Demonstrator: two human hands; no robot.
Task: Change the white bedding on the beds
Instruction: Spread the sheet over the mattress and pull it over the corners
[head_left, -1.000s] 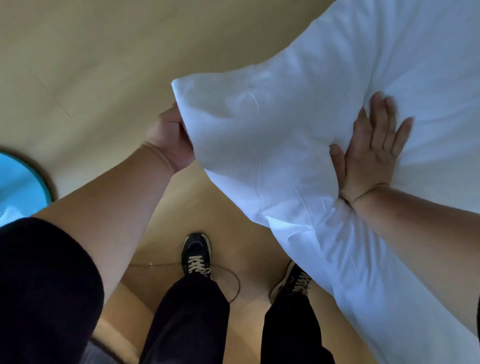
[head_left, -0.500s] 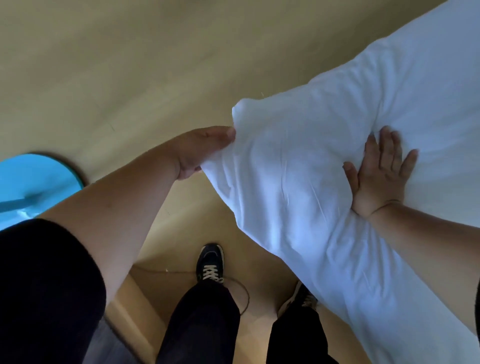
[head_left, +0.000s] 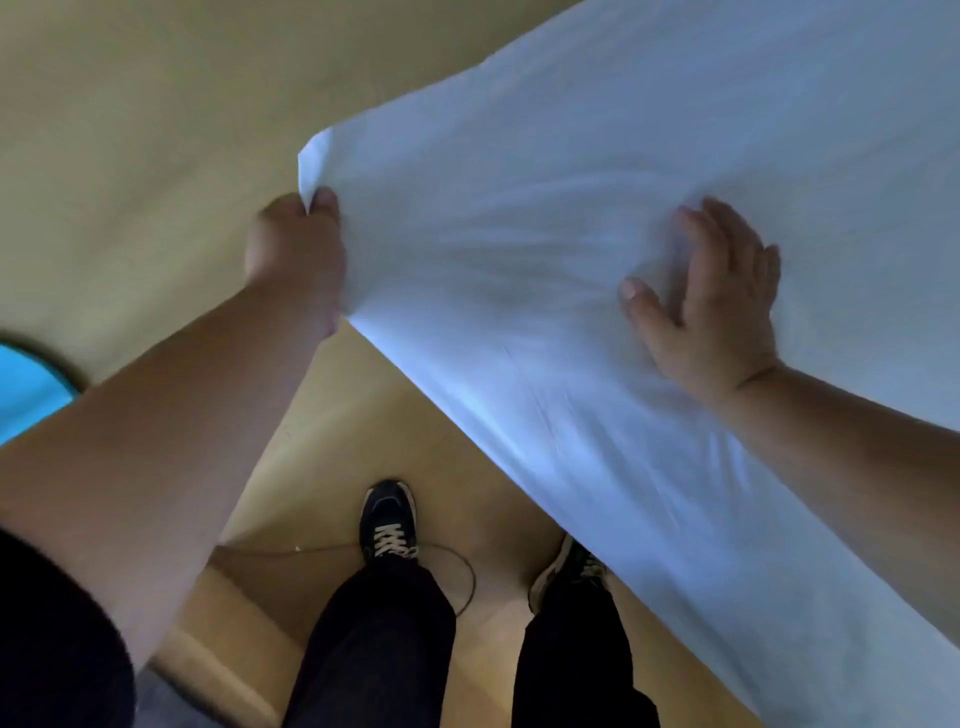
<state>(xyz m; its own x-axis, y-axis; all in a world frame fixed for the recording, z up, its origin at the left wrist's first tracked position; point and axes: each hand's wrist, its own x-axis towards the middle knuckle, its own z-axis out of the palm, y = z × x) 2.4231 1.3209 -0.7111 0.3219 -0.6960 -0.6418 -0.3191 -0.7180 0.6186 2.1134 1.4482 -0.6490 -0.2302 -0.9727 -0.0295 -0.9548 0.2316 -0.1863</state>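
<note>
A white pillow in a white pillowcase (head_left: 519, 270) fills the upper right and runs down to the lower right corner. My left hand (head_left: 296, 254) grips the case's left corner, fingers curled into the cloth, which is pulled taut there. My right hand (head_left: 711, 306) lies flat on the pillow's top with fingers spread, pressing into the cloth. The image is blurred by motion.
Below the pillow is a tan wooden floor (head_left: 363, 415) with my two dark shoes (head_left: 387, 519) and a thin cord (head_left: 457, 577) lying by them. A beige wall (head_left: 130, 130) fills the upper left. A blue round object (head_left: 26, 389) shows at the left edge.
My left hand has gone from touching the pillow's edge to gripping the case corner and stretching it. The pillow sits flatter and further right. My right hand stays pressed on top.
</note>
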